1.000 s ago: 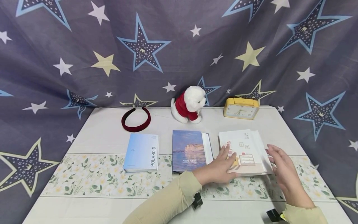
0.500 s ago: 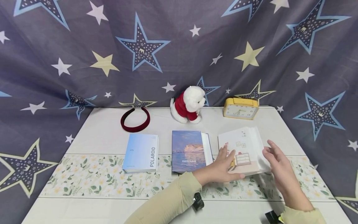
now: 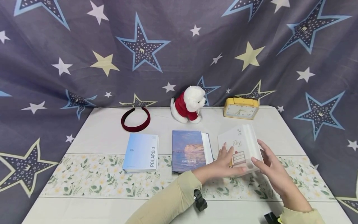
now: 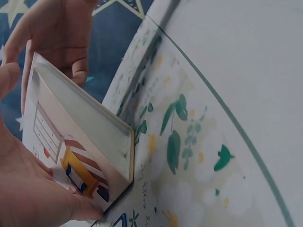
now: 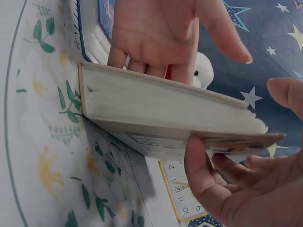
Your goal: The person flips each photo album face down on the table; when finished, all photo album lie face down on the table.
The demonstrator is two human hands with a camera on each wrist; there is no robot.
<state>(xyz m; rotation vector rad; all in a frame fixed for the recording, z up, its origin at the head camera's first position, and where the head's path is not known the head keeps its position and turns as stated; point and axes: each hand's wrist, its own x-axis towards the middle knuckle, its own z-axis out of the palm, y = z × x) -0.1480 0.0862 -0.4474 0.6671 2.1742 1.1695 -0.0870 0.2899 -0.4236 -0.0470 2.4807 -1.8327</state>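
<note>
A thick white album (image 3: 239, 146) with a drawn room on its cover leans at a tilt, its right side raised off the table. My left hand (image 3: 223, 163) lies with spread fingers on the left part of the front cover. On the other side, my right hand (image 3: 272, 169) supports the raised edge. In the right wrist view its fingertips (image 5: 195, 146) touch the back cover, while the thumb (image 5: 284, 92) stands apart from the pages. The left palm (image 5: 156, 30) faces the front cover there. The left wrist view shows the album's end (image 4: 90, 111) between both hands.
Left of the album lie a blue photo album (image 3: 187, 149) with a sea picture and a light-blue Polaroid album (image 3: 141, 152). Behind them are a dark red headband (image 3: 136, 128), a white toy dog (image 3: 188, 104) in red and a yellow clock (image 3: 241, 109). A star-patterned curtain (image 3: 179, 62) closes the back.
The white album has gone from lying nearly flat to tilted, its right side rising and swinging left. My right hand has moved left with that edge; my left hand stays on the cover.
</note>
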